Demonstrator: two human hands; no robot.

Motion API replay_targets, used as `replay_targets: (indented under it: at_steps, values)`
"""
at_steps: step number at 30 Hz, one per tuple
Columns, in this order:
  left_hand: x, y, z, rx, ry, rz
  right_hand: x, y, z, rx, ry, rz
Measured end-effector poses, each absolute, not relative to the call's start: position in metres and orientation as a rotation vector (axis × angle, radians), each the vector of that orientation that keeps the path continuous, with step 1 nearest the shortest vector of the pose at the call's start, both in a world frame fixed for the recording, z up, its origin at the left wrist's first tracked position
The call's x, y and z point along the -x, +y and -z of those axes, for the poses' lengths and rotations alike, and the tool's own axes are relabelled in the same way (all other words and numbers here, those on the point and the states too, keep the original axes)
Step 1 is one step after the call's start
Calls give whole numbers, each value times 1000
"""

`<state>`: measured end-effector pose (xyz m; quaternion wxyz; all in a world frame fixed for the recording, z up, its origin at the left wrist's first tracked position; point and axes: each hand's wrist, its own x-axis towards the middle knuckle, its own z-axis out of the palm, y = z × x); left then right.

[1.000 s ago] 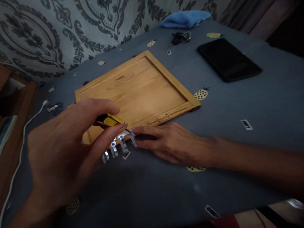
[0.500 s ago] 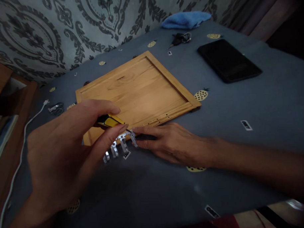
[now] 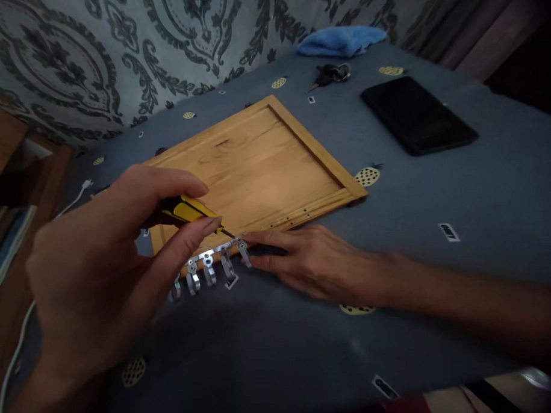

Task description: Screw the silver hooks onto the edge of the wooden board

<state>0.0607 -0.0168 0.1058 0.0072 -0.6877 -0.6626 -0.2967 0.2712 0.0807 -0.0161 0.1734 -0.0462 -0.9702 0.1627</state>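
My left hand (image 3: 104,267) is closed around a small yellow-and-black screwdriver (image 3: 187,210), its handle between thumb and fingers. The thin shaft points down to the right, and its tip meets the right end of a silver metal hook rail (image 3: 208,261). Several curved hooks hang from this rail, which lies along the near edge of a framed wooden board (image 3: 258,170). At the rail's right end, my right hand (image 3: 319,262) pinches the last hook between its fingers. Small dark holes show in the board's edge to the right of the rail.
A black phone or tablet (image 3: 418,115) lies at the right on the grey tablecloth (image 3: 435,284). Behind the board are keys (image 3: 329,76) and a blue cloth (image 3: 342,41). A white cable (image 3: 22,336) runs down the left side, beside a wooden shelf (image 3: 9,318) with books.
My left hand has drawn back up and to the left along the screwdriver, leaving more of its handle and shaft visible. My right hand stays at the rail's end.
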Motion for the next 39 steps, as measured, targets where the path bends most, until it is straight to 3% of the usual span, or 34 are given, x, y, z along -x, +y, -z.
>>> replay_targets:
  at_steps: [19, 39]
  values:
    - [-59, -16, -98, 2292, -1914, 888, -271, 81, 13, 105, -2764, -445]
    - [-76, -18, -98, 2128, -2045, 851, -271, 80, 5, 115, -2800, -458]
